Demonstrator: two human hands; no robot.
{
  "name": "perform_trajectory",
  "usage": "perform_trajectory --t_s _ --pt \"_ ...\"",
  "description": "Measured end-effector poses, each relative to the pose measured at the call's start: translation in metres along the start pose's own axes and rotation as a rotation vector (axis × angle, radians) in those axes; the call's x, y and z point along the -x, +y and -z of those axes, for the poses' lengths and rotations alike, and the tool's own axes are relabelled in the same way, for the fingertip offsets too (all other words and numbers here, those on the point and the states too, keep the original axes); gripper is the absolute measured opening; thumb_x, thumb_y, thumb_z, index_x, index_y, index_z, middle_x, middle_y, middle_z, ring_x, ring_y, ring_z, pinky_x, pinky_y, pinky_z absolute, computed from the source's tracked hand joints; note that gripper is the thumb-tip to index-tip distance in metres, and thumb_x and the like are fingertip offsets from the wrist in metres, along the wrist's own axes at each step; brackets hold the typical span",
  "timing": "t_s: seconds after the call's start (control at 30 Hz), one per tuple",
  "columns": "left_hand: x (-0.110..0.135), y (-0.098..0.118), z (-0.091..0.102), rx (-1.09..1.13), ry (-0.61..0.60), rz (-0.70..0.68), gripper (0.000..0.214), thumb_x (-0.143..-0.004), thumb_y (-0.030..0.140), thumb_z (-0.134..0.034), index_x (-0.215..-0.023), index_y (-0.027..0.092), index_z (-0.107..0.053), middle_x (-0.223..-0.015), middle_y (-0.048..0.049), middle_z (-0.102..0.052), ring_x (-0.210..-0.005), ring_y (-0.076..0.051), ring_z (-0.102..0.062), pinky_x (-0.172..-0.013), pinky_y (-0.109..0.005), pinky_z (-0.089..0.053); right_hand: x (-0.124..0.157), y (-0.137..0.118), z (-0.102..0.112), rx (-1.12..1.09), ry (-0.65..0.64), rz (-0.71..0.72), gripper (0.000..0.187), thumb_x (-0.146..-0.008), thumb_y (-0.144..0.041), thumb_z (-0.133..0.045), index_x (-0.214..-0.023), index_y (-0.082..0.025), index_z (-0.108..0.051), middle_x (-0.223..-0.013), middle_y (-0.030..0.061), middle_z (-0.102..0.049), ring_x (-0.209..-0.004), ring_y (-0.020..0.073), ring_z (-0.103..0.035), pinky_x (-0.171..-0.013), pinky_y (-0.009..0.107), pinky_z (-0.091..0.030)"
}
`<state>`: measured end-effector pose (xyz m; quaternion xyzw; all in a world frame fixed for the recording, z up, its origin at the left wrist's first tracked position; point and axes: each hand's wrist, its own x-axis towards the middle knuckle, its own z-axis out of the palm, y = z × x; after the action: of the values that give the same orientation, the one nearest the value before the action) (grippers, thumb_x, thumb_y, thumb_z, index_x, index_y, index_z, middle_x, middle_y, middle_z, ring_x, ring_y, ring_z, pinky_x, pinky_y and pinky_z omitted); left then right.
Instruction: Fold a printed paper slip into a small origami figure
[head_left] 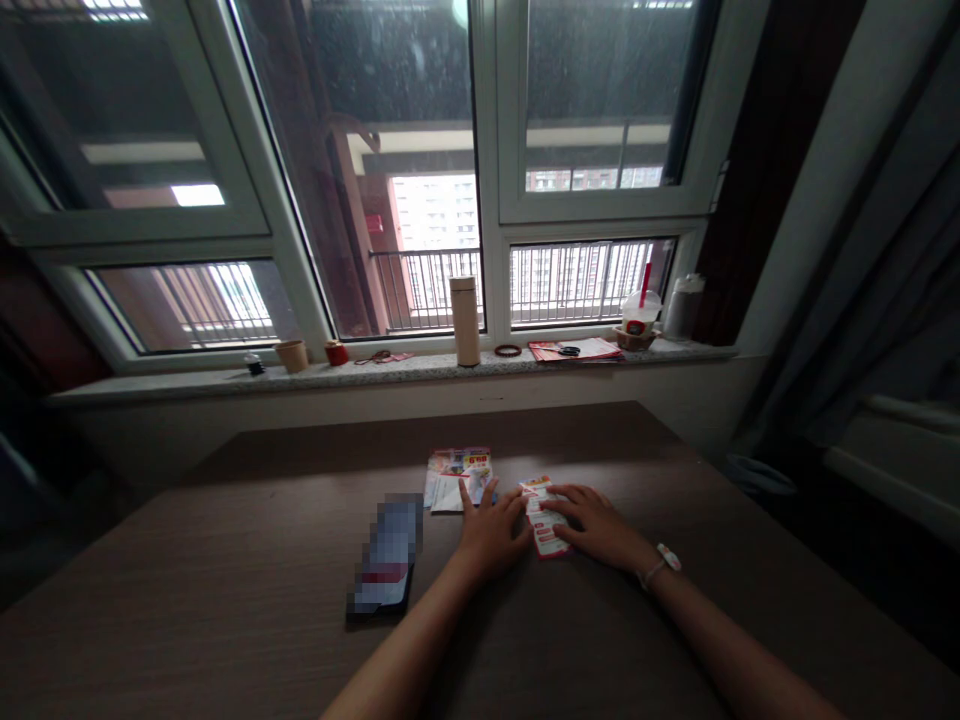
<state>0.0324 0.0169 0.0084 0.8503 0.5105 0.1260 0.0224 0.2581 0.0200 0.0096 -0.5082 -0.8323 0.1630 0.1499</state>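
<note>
Left forearm: bare, entering from the lower edge, angled up toward the middle of the worktop.
Right forearm: bare, entering from the lower right, with a pale wristband at the wrist.
Left hand: resting on the worktop, palm down, fingers spread, the longest reaching the leaflet's left edge; no pinch visible.
Right hand: palm down, fingers pressed together and lying across the leaflet's right edge; no pinch visible.
Leaflet: narrow, red and white, lying flat between both hands and partly under the right fingers.
Good handling: flat fingers on both sides appear best for keeping the leaflet steady, with even, light pressure so that it does not crease.
Leaflet pile: colourful printed sheets just beyond the left hand, slightly fanned.
Phone: dark, lying left of the left hand, its screen blurred out.
Worktop: brown wood-grain surface carrying these items.
Windowsill: speckled stone ledge beyond the worktop, bearing a tall cream flask, a small paper cup, a red jar, scissors on papers and a plastic cup with a red straw.
</note>
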Motion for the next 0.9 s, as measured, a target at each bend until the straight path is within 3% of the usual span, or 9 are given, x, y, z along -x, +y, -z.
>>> perform_trajectory --t_s 0.9 --pt "-0.0025 -0.0043 -0.0002 0.07 -0.057 0.034 0.056 -0.089 0.062 -0.033 -0.139 0.039 -0.04 -0.148 0.004 -0.041 -0.141 -0.038 -0.018 -0.1 -0.077 0.015 0.0005 0.0003 0.0012 0.009 -0.018 0.004 0.049 -0.084 -0.05 -0.051 -0.132 -0.037 -0.051 -0.147 -0.001 -0.041 -0.135 0.0259 -0.032 -0.115 0.049 -0.016"
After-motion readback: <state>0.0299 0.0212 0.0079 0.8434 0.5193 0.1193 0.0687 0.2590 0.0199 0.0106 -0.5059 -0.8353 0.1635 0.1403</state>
